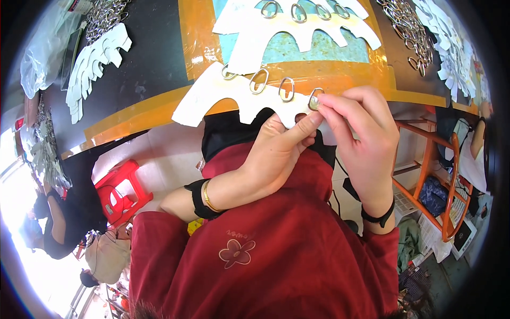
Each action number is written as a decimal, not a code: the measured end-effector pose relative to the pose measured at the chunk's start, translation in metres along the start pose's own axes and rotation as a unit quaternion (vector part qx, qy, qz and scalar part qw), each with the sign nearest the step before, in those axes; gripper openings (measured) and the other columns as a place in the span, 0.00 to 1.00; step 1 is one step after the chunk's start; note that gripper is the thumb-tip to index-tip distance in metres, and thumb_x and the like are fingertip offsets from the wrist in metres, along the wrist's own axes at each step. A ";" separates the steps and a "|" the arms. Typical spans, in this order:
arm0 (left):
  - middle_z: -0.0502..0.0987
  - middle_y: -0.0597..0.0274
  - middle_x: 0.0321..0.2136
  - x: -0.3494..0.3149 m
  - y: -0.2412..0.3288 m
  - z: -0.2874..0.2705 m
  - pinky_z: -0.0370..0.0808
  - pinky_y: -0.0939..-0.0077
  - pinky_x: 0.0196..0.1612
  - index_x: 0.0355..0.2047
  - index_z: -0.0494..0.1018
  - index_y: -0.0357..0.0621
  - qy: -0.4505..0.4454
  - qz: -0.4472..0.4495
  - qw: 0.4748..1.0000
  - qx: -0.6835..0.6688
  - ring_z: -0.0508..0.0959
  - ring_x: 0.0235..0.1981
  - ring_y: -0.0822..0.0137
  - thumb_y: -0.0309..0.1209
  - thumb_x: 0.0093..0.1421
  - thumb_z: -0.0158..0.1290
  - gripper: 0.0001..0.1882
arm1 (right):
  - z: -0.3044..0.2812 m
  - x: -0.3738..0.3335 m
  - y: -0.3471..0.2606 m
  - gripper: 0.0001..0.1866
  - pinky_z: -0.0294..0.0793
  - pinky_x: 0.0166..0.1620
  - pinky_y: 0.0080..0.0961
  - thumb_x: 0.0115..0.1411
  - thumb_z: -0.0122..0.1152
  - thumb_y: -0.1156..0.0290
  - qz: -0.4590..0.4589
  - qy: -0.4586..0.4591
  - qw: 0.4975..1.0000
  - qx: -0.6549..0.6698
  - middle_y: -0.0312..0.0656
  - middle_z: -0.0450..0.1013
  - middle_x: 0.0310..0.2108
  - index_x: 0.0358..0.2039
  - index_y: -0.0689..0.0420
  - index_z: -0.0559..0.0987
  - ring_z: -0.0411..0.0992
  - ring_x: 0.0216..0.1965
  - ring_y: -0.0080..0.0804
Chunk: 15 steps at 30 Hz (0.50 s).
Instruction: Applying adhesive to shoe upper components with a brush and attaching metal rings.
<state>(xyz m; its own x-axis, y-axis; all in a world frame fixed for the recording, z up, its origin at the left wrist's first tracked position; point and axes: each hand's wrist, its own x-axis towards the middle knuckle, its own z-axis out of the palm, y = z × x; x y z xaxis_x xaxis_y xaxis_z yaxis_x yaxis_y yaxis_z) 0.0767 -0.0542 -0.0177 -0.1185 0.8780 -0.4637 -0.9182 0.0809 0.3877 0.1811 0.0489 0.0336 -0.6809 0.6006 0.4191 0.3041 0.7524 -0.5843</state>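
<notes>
A white flat piece [207, 95] with a scalloped lower edge lies partly over the table's front edge. Several oval metal rings stand along its upper side, one of them [287, 90] near its middle. My left hand [276, 151] grips the right end of this piece from below, thumb on top and fingers underneath. With thumb and forefinger, my right hand [366, 130] pinches the rightmost metal ring [315, 100] at that same end. The fingertips hide part of this ring, so how it joins the piece cannot be made out.
More white scalloped pieces with rings [265, 34] lie on the blue-green mat ahead. Stacked white pieces [98, 61] and heaped rings [109, 18] are at left; another ring heap [404, 32] is at right. A red stool [125, 191] and an orange-framed chair [451, 186] flank me.
</notes>
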 end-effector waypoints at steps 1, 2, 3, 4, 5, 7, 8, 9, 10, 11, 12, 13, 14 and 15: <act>0.75 0.78 0.32 0.000 -0.001 0.000 0.69 0.84 0.39 0.40 0.77 0.52 0.006 0.003 1.000 0.001 0.70 0.32 0.84 0.31 0.65 0.58 0.04 | 0.000 0.000 0.001 0.11 0.69 0.32 0.30 0.48 0.69 0.81 -0.005 -0.004 1.000 -0.016 0.38 0.70 0.27 0.34 0.58 0.81 0.71 0.29 0.35; 0.75 0.78 0.32 0.000 -0.002 0.000 0.69 0.84 0.39 0.40 0.77 0.52 0.006 0.002 1.000 0.000 0.70 0.32 0.84 0.31 0.65 0.58 0.04 | 0.000 0.000 0.002 0.11 0.69 0.32 0.30 0.48 0.68 0.80 -0.009 -0.008 0.999 -0.034 0.38 0.70 0.27 0.34 0.57 0.81 0.71 0.29 0.35; 0.75 0.78 0.32 0.000 -0.002 0.000 0.68 0.84 0.38 0.40 0.77 0.53 0.011 0.003 1.000 0.004 0.70 0.32 0.84 0.31 0.65 0.58 0.04 | 0.000 0.000 0.002 0.11 0.69 0.32 0.30 0.48 0.68 0.80 -0.009 -0.009 0.999 -0.034 0.38 0.70 0.27 0.34 0.57 0.81 0.71 0.29 0.35; 0.75 0.79 0.32 0.000 -0.003 0.000 0.68 0.84 0.38 0.40 0.77 0.53 0.016 0.004 1.000 0.008 0.70 0.32 0.84 0.31 0.65 0.58 0.04 | 0.000 0.000 0.001 0.10 0.69 0.31 0.31 0.48 0.68 0.80 -0.012 -0.016 0.999 -0.039 0.38 0.70 0.27 0.33 0.57 0.81 0.71 0.29 0.35; 0.75 0.79 0.32 0.000 -0.004 -0.001 0.68 0.84 0.38 0.40 0.77 0.53 0.015 0.003 1.000 0.008 0.70 0.32 0.84 0.31 0.65 0.58 0.04 | 0.000 0.001 0.001 0.10 0.69 0.31 0.31 0.49 0.68 0.79 -0.014 -0.022 0.999 -0.046 0.37 0.70 0.27 0.33 0.57 0.81 0.71 0.29 0.35; 0.74 0.79 0.31 0.001 -0.005 -0.001 0.68 0.84 0.38 0.40 0.77 0.52 0.017 0.010 0.999 0.025 0.70 0.32 0.84 0.31 0.65 0.58 0.05 | -0.001 0.003 0.001 0.09 0.69 0.32 0.32 0.49 0.68 0.79 -0.010 -0.029 0.998 -0.048 0.38 0.70 0.27 0.32 0.57 0.80 0.71 0.29 0.36; 0.74 0.79 0.31 0.001 -0.005 -0.002 0.68 0.84 0.38 0.40 0.77 0.52 0.016 0.010 1.000 0.025 0.70 0.32 0.84 0.31 0.65 0.58 0.05 | -0.001 0.004 0.001 0.08 0.70 0.32 0.32 0.49 0.67 0.79 -0.005 -0.035 0.998 -0.049 0.38 0.70 0.26 0.32 0.57 0.79 0.71 0.29 0.37; 0.76 0.77 0.34 0.001 -0.004 -0.003 0.69 0.82 0.40 0.41 0.76 0.51 0.007 0.011 0.999 0.035 0.71 0.34 0.82 0.30 0.66 0.56 0.05 | -0.001 0.005 0.000 0.08 0.70 0.32 0.32 0.49 0.67 0.79 -0.005 -0.035 0.998 -0.050 0.38 0.70 0.26 0.32 0.57 0.79 0.71 0.29 0.37; 0.77 0.75 0.36 0.001 -0.004 -0.004 0.70 0.81 0.41 0.42 0.76 0.50 -0.001 0.012 0.999 0.044 0.72 0.36 0.80 0.30 0.67 0.54 0.05 | -0.001 0.007 -0.001 0.08 0.70 0.32 0.32 0.49 0.67 0.79 0.017 -0.041 0.998 -0.038 0.39 0.70 0.26 0.31 0.57 0.78 0.71 0.29 0.38; 0.77 0.75 0.36 0.001 -0.003 -0.003 0.70 0.81 0.41 0.42 0.76 0.50 -0.002 0.012 0.999 0.044 0.72 0.36 0.80 0.30 0.67 0.54 0.05 | -0.001 0.007 -0.001 0.07 0.70 0.32 0.33 0.49 0.67 0.79 0.040 -0.047 0.998 -0.027 0.39 0.70 0.26 0.29 0.57 0.78 0.71 0.29 0.38; 0.77 0.75 0.36 0.000 -0.002 0.000 0.71 0.79 0.42 0.42 0.75 0.50 0.014 0.002 0.999 0.051 0.73 0.37 0.79 0.29 0.67 0.54 0.05 | -0.003 0.008 -0.001 0.07 0.70 0.32 0.33 0.49 0.67 0.79 0.039 -0.047 0.998 -0.028 0.39 0.70 0.26 0.29 0.57 0.78 0.71 0.29 0.38; 0.77 0.74 0.37 -0.001 -0.002 0.001 0.72 0.77 0.44 0.42 0.75 0.49 0.030 -0.007 0.998 0.058 0.74 0.39 0.78 0.28 0.67 0.55 0.05 | -0.005 0.009 0.000 0.07 0.71 0.31 0.29 0.51 0.66 0.81 0.047 -0.065 0.996 -0.025 0.39 0.71 0.27 0.30 0.59 0.78 0.72 0.28 0.35; 0.77 0.74 0.37 -0.001 -0.003 0.000 0.72 0.77 0.44 0.42 0.75 0.49 0.029 -0.007 0.998 0.057 0.74 0.39 0.78 0.28 0.67 0.55 0.05 | -0.007 0.010 0.001 0.06 0.71 0.31 0.25 0.53 0.66 0.82 0.054 -0.083 0.995 -0.023 0.40 0.72 0.27 0.30 0.61 0.78 0.72 0.27 0.31; 0.77 0.74 0.38 -0.002 -0.004 -0.001 0.73 0.75 0.46 0.45 0.75 0.48 0.018 -0.021 0.998 0.052 0.75 0.41 0.77 0.28 0.66 0.55 0.08 | -0.005 0.010 0.002 0.06 0.71 0.31 0.25 0.53 0.66 0.82 0.053 -0.083 0.995 -0.024 0.40 0.72 0.27 0.30 0.61 0.78 0.72 0.27 0.31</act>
<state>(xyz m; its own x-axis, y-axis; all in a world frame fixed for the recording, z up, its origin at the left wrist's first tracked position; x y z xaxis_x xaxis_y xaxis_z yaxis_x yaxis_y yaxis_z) 0.0803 -0.0566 -0.0197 -0.0964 0.8558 -0.5083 -0.8783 0.1671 0.4479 0.1787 0.0581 0.0402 -0.7427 0.6274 0.2340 0.4093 0.7019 -0.5829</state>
